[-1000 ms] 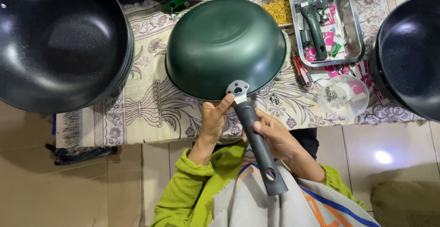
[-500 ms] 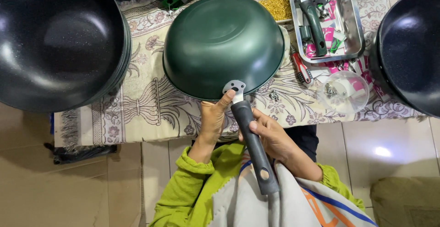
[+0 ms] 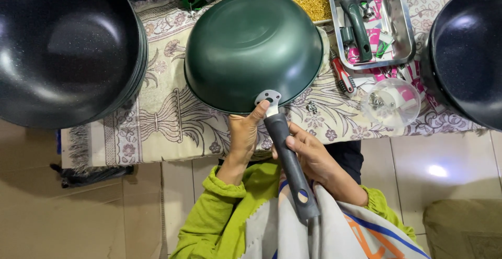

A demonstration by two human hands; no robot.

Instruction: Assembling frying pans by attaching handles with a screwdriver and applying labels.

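A dark green pan (image 3: 253, 50) lies bottom up over a patterned cloth (image 3: 157, 118). Its black handle (image 3: 290, 167) runs toward me and meets the pan at a silver bracket (image 3: 267, 98). My left hand (image 3: 244, 133) holds the pan at its rim, thumb pressed by the bracket. My right hand (image 3: 308, 152) wraps its fingers around the handle just below the bracket. Both sleeves are lime green.
A stack of black pans (image 3: 63, 50) fills the left, another black pan (image 3: 468, 50) the right. A steel tray (image 3: 397, 24) holds a green-handled tool and small parts. Beside it are a box of gold screws (image 3: 315, 4), a red screwdriver (image 3: 342, 76) and a clear lid (image 3: 392, 102).
The green pan and its handle have shifted slightly left in view; both hands keep the same hold.
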